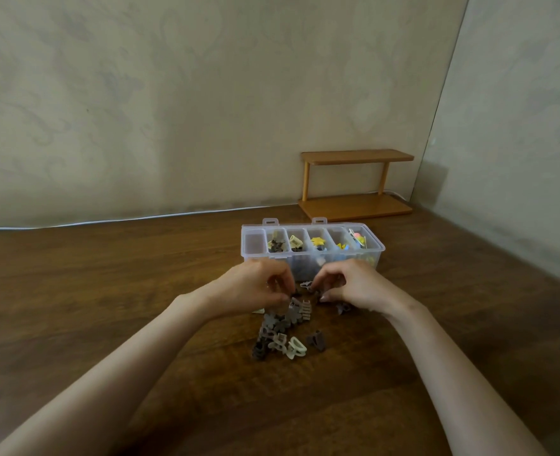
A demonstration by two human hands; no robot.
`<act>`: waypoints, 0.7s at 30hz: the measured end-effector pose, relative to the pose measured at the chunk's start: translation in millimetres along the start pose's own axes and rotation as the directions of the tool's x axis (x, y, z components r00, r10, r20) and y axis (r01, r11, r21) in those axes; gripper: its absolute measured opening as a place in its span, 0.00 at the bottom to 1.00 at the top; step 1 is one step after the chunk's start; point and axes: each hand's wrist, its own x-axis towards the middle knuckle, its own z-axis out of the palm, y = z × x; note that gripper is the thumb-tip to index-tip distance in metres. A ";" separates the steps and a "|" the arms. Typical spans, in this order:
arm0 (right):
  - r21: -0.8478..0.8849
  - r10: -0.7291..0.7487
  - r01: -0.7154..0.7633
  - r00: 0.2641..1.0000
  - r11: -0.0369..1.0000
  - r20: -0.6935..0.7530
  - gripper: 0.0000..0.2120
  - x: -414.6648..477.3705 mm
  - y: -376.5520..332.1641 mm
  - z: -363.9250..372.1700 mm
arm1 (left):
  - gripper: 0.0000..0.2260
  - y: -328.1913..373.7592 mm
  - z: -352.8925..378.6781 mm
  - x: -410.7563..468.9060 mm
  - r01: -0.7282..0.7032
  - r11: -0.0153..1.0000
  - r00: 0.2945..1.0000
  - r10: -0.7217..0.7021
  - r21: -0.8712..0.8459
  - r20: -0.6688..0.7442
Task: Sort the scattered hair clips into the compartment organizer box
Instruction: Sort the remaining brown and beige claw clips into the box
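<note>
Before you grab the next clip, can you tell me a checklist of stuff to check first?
1. The organizer box is open on top: ok.
2. A free compartment: ok, the leftmost compartment looks empty.
3. Clips left to sort: ok, a pile of brown and beige clips lies on the table in front of the box.
4. Hands at the pile: ok, the left hand and right hand are both over it, fingers curled.
5. A clip firmly held: cannot tell; a small grey clip sits at the right fingertips, but the pinch is hidden.
6. Way to the box: ok, nothing stands between.
</note>
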 end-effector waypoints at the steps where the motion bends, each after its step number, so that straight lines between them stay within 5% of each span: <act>1: 0.005 -0.006 0.006 1.000 1.000 0.003 0.12 -0.6 -0.8 0.0 | 0.06 1.0 -0.6 -0.7 0.019 1.000 0.998 -0.019 0.007 0.064; 8: -0.001 -0.149 0.149 0.989 0.989 0.023 0.12 -4.5 -9.1 -0.3 | 0.17 3.5 -0.4 -3.8 0.073 0.997 0.973 -0.079 0.039 0.218; 13: -0.007 -0.158 0.159 0.984 0.987 0.086 0.12 -1.2 -12.1 8.0 | 0.19 9.0 10.9 -1.1 0.046 0.963 0.978 -0.098 0.266 0.185; 21: -0.085 -0.128 0.128 0.992 0.988 0.009 0.08 1.4 -7.1 7.2 | 0.15 11.5 21.2 1.5 0.008 0.936 0.998 -0.030 0.352 0.058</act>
